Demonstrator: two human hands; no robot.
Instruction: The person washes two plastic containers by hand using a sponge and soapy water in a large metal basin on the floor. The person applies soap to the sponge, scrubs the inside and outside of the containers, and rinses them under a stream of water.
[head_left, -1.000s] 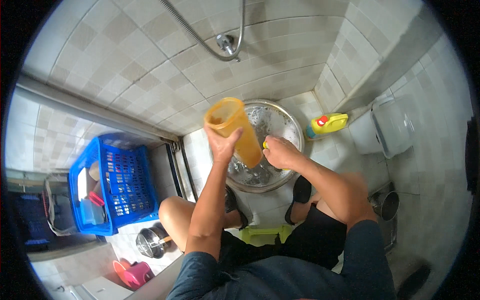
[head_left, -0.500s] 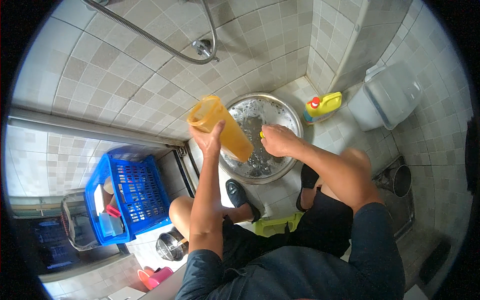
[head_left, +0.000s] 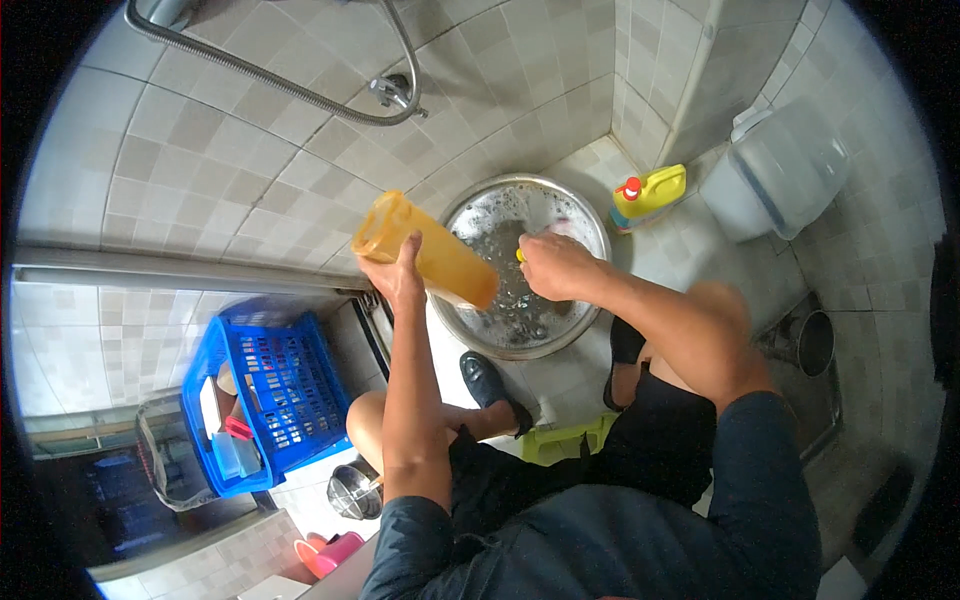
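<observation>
Looks like the job's midway: the basin (head_left: 518, 353) is sudsy, and the orange jug (head_left: 440, 260) is in hand rather than set down. It's tilted across the basin's left rim, base end over the suds. Can't tell how clean it is, so no idea how much is left.

Left hand (head_left: 398, 278) is wrapped round the jug, thumb along its side. Right hand (head_left: 558, 268) has its fingers curled tight round a yellow thing (head_left: 520, 256), mostly hidden.

Count: one jug, one basin, one yellow thing, one bottle (head_left: 650, 195), one blue basket (head_left: 290, 380), two black shoes (head_left: 483, 378).
</observation>
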